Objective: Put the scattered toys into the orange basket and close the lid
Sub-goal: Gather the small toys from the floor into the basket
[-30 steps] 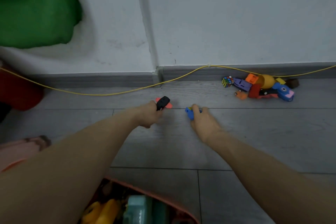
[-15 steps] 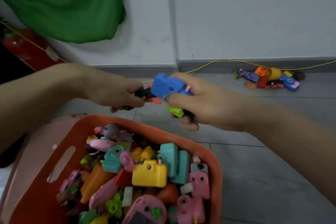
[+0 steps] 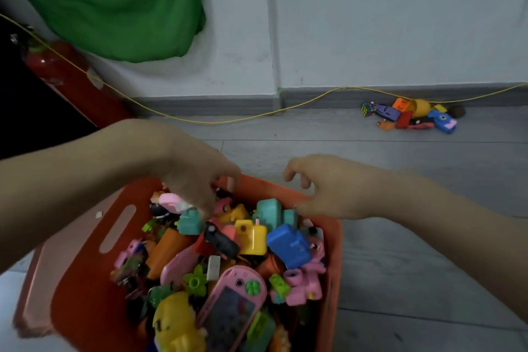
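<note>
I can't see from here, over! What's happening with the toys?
Both hands empty above orange basket. Blue toy inside. Toy pile left by wall.

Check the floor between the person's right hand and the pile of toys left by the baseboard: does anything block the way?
Nothing visible does. From the right hand over the orange basket to the toy pile there is only bare grey floor. The yellow cord lies behind, along the baseboard.

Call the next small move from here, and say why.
Probably reach the right hand to the pile of small plastic toys against the grey skirting. Both hands hover over the full orange plastic basket with nothing visibly in their grip, the left hand low among the toys, and that pile lies on the floor, so closing the lid seems premature.
</note>
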A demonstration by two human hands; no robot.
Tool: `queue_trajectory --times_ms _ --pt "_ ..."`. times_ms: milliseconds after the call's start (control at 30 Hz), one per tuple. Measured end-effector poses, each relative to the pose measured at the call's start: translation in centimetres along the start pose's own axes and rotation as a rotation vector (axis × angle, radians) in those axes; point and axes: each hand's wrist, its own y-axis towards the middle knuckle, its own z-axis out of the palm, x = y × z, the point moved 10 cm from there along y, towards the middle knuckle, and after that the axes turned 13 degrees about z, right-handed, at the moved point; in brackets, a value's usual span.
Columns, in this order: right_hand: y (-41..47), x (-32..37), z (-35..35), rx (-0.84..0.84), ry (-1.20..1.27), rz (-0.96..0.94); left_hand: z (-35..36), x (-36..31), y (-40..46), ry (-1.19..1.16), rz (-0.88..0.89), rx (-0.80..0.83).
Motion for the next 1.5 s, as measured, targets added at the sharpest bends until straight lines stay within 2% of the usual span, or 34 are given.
queue_trajectory --times_ms 67,133,167,267,333,400,467,567,633,667,767,833,900,967,1000,1067,1133,1200,1333,1500 --pt "0.2 -0.9 1.7 0.082 0.008 0.012 -4.0 -4.1 -2.8 0.179 0.094 -0.025" --pt "0.6 -1.7 2.9 0.106 -0.038 -0.011 -6.2 -6.3 -0.8 0.377 0.09 -0.17" --pt "0.9 -2.3 3.0 0.097 -0.035 -0.017 -6.0 -6.9 0.0 0.355 0.124 -0.215" --pt "1.9 -3.3 3.1 0.094 0.058 -0.038 -4.5 -8.0 2.7 0.498 0.197 -0.142" --pt "2.4 -4.0 2.6 0.076 0.052 -0.027 -4.8 -8.5 3.7 0.575 0.259 -0.154" --pt "3.2 -4.8 1.4 0.039 0.072 -0.013 -5.0 -8.6 4.8 0.591 0.275 -0.136" --pt "3.9 -6.2 -0.4 -0.015 0.06 0.0 -6.8 -9.1 5.7 0.604 0.304 -0.189" --pt "5.3 -9.4 -3.0 -0.082 0.091 0.07 -9.2 -9.2 7.5 0.596 0.252 -0.227" --pt "6.1 -11.7 -4.4 -0.116 0.176 0.115 -10.8 -9.4 9.0 0.543 0.202 -0.225" --pt "6.3 -12.9 -4.6 -0.089 0.295 0.136 -11.8 -9.8 9.7 0.454 0.186 -0.227" --pt "5.8 -17.0 -5.0 0.054 0.858 0.178 -15.8 -13.0 12.6 -0.012 0.245 -0.294" --pt "6.0 -22.0 -6.0 -0.054 1.122 0.256 -18.9 -15.6 14.7 -0.228 0.284 -0.41" --pt "6.2 -28.9 -6.7 -0.323 1.179 0.442 -20.6 -17.2 17.6 -0.292 0.266 -0.483" --pt "5.8 -34.2 -7.1 -0.565 1.039 0.585 -20.3 -18.0 20.9 -0.346 0.219 -0.478" --pt "5.8 -35.9 -7.1 -0.612 0.948 0.606 -19.7 -18.3 22.6 -0.405 0.191 -0.476" --pt "6.2 -39.1 -6.4 -0.582 0.792 0.668 -18.5 -18.7 26.2 -0.522 0.103 -0.471" --pt "6.8 -42.5 -5.1 -0.497 0.59 0.78 -17.1 -18.8 29.3 -0.519 0.011 -0.446" --pt "8.2 -45.0 -4.7 -0.449 0.448 0.809 -16.0 -18.8 32.2 -0.484 -0.025 -0.409" --pt "10.5 -48.3 -5.4 -0.419 0.326 0.744 -15.3 -19.1 37.4 -0.431 -0.003 -0.403" --pt "13.3 -51.0 -6.9 -0.428 0.102 0.596 -16.2 -19.2 41.6 -0.163 -0.052 -0.395"
